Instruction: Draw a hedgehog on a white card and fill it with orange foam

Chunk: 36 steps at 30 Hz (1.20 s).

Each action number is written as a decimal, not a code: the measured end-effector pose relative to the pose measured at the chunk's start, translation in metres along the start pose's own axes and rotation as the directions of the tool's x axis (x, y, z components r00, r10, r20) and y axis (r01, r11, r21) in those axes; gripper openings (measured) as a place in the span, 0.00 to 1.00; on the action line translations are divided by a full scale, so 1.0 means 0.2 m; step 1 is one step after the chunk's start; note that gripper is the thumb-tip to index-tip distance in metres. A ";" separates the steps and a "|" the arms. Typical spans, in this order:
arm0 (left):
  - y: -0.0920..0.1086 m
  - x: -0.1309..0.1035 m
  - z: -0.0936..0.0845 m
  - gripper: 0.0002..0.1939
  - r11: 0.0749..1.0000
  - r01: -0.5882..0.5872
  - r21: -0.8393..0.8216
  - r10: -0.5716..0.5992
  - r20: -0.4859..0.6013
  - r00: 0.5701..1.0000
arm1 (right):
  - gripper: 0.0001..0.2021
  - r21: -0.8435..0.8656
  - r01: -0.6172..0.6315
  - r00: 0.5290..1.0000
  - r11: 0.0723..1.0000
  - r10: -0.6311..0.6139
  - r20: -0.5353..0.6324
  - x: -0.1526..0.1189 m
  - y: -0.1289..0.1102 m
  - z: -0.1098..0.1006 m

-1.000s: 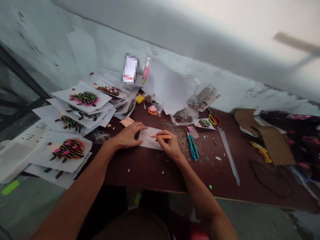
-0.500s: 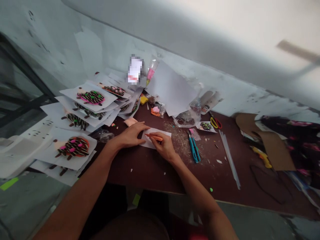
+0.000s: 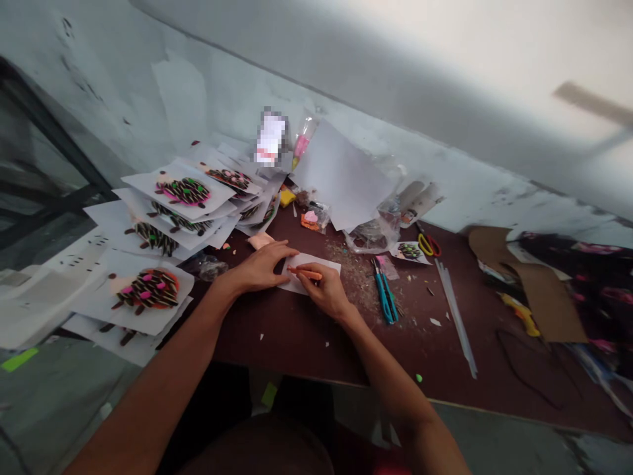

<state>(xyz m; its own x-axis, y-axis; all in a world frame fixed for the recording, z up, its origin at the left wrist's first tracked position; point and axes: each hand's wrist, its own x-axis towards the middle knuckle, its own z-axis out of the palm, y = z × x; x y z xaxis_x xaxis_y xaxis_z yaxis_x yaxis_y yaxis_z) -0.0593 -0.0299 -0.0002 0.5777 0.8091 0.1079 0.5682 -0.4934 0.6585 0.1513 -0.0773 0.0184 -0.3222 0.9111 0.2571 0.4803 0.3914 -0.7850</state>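
A small white sheet (image 3: pixel 325 266) lies on the dark red table. My right hand (image 3: pixel 324 288) is closed on an orange pen-like tool (image 3: pixel 310 273), its tip at the sheet's left part. Thumb and fingers spread apart, my left hand (image 3: pixel 262 266) rests at the sheet's left edge. Just behind that hand is a pale peach lump or packet (image 3: pixel 260 241). To the left are stacked white cards, the nearest bearing a striped hedgehog figure (image 3: pixel 148 288) with pink dots.
Teal-handled pliers (image 3: pixel 384 297) lie right of my right hand, amid brown crumbs. Farther right are red-and-yellow scissors (image 3: pixel 429 245), clear sticks (image 3: pixel 455 320) and a yellow glue gun (image 3: pixel 520 313). A phone (image 3: pixel 271 138) stands at the back, beside a large white sheet (image 3: pixel 341 175).
The view has shifted slightly, so the surroundings appear a little farther right. Both hands keep nearly the same pose, with the orange tool still in my right hand.
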 end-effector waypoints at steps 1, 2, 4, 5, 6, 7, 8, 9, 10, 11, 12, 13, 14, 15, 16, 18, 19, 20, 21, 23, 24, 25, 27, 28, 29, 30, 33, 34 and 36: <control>0.00 0.00 0.00 0.30 1.000 0.004 0.001 -0.004 0.000 1.000 | 0.09 -0.002 -0.006 1.000 1.000 0.006 0.005 0.00 0.00 0.00; 0.00 0.00 0.00 0.30 1.000 0.007 0.002 -0.007 0.000 1.000 | 0.08 -0.005 -0.015 1.000 1.000 0.015 0.011 0.00 -0.01 -0.01; 0.01 0.00 -0.01 0.30 1.000 0.012 0.002 -0.012 0.004 1.000 | 0.08 -0.018 -0.025 1.000 1.000 0.025 0.010 0.00 -0.01 -0.01; 0.01 0.00 -0.01 0.30 1.000 0.014 0.002 -0.014 0.008 1.000 | 0.08 -0.027 -0.023 1.000 0.999 0.023 0.000 0.00 -0.01 -0.02; 0.01 0.00 -0.01 0.31 1.000 0.016 0.002 -0.016 0.012 1.000 | 0.08 -0.035 -0.017 1.000 0.999 0.017 -0.016 0.00 -0.01 -0.02; 0.01 0.00 -0.01 0.31 1.000 0.020 0.002 -0.020 0.015 1.000 | 0.08 -0.038 -0.008 0.999 0.999 0.007 -0.036 0.00 -0.01 -0.02; 0.02 0.00 -0.01 0.32 1.000 0.023 0.003 -0.023 0.018 1.000 | 0.08 -0.037 0.000 0.998 0.999 -0.002 -0.055 0.00 0.00 -0.01; 0.02 0.00 -0.01 0.32 1.000 0.026 0.003 -0.026 0.019 0.999 | 0.08 -0.032 0.004 0.998 0.999 -0.006 -0.070 0.00 0.00 -0.01; 0.02 0.00 -0.01 0.32 1.000 0.029 0.004 -0.029 0.019 0.999 | 0.08 -0.025 0.005 0.997 1.000 -0.007 -0.078 0.00 0.01 -0.01; 0.02 0.00 -0.01 0.32 1.000 0.031 0.004 -0.031 0.019 0.999 | 0.09 -0.017 0.003 0.997 1.000 -0.005 -0.076 0.00 0.01 0.00; 0.02 0.00 -0.01 0.31 1.000 0.029 0.004 -0.029 0.018 0.999 | 0.09 -0.010 0.003 0.998 1.000 -0.004 -0.070 0.00 0.01 0.01; 0.02 0.00 -0.01 0.31 1.000 0.026 0.002 -0.026 0.016 1.000 | 0.09 -0.003 0.005 0.998 1.000 -0.005 -0.060 0.00 0.02 0.01; 0.02 0.00 -0.01 0.30 1.000 0.023 0.000 -0.023 0.013 1.000 | 0.09 0.003 0.011 0.999 1.000 -0.011 -0.052 0.00 0.02 0.02; 0.02 0.00 -0.01 0.30 1.000 0.021 -0.001 -0.021 0.010 1.000 | 0.09 0.009 0.018 0.999 1.000 -0.018 -0.045 0.00 0.02 0.02; 0.02 0.00 -0.01 0.30 1.000 0.019 -0.002 -0.019 0.007 1.000 | 0.09 0.014 0.023 0.999 1.000 -0.022 -0.039 0.01 0.02 0.02; 0.01 0.00 -0.01 0.30 1.000 0.019 -0.001 -0.019 0.006 1.000 | 0.08 0.017 0.021 0.999 1.000 -0.021 -0.028 0.01 0.01 0.01; 0.02 0.00 -0.01 0.30 1.000 0.021 0.000 -0.021 0.007 1.000 | 0.08 0.014 0.015 1.000 1.000 -0.015 -0.018 0.00 0.01 0.01; 0.02 0.00 -0.01 0.30 1.000 0.023 0.001 -0.023 0.009 1.000 | 0.08 0.009 0.008 1.000 1.000 -0.008 -0.009 0.00 0.00 0.00; 0.02 0.00 -0.01 0.30 1.000 0.024 0.003 -0.024 0.010 1.000 | 0.08 0.004 0.001 1.000 1.000 -0.001 -0.001 0.00 0.00 0.00; 0.02 0.00 -0.01 0.30 1.000 0.024 0.006 -0.025 0.012 1.000 | 0.08 -0.009 -0.016 1.000 1.000 0.016 0.012 0.00 -0.01 -0.01; 0.02 0.00 -0.01 0.31 1.000 0.023 0.008 -0.023 0.011 1.000 | 0.08 -0.016 -0.025 1.000 1.000 0.025 0.009 0.00 -0.01 -0.01; 0.02 0.00 -0.01 0.31 1.000 0.020 0.009 -0.020 0.008 1.000 | 0.08 -0.019 -0.030 1.000 0.999 0.030 0.001 0.00 -0.01 -0.01; 0.01 0.00 -0.01 0.31 1.000 0.014 0.007 -0.014 0.002 1.000 | 0.08 -0.012 -0.020 0.999 1.000 0.019 -0.028 0.00 0.00 -0.01; 0.01 0.00 -0.01 0.31 1.000 0.012 0.005 -0.012 0.001 1.000 | 0.09 -0.004 -0.006 0.999 1.000 0.006 -0.044 0.00 0.00 0.00; 0.01 0.00 -0.01 0.31 1.000 0.010 0.003 -0.010 0.002 1.000 | 0.09 0.004 0.008 0.998 1.000 -0.008 -0.056 0.00 0.01 0.00; 0.01 0.00 0.00 0.31 1.000 0.009 0.000 -0.009 0.003 1.000 | 0.09 0.009 0.019 0.998 1.000 -0.019 -0.062 0.00 0.01 0.01; 0.00 0.00 0.00 0.30 1.000 0.000 -0.007 0.000 0.003 1.000 | 0.09 0.008 0.025 0.998 1.000 -0.024 -0.055 0.01 0.02 0.02; 0.01 0.00 0.00 0.30 1.000 -0.003 -0.008 0.003 -0.001 1.000 | 0.09 0.007 0.026 0.998 1.000 -0.026 -0.051 0.01 0.02 0.02; 0.01 0.00 0.00 0.29 1.000 -0.006 -0.007 0.006 -0.007 1.000 | 0.09 0.007 0.028 0.999 1.000 -0.028 -0.034 0.01 0.02 0.02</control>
<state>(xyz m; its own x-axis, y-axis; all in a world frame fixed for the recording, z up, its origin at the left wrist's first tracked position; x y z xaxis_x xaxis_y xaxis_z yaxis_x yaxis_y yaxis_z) -0.0591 -0.0312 0.0016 0.5767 0.8085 0.1173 0.5604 -0.4960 0.6632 0.1501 -0.0748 0.0134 -0.3079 0.9035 0.2980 0.4653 0.4162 -0.7812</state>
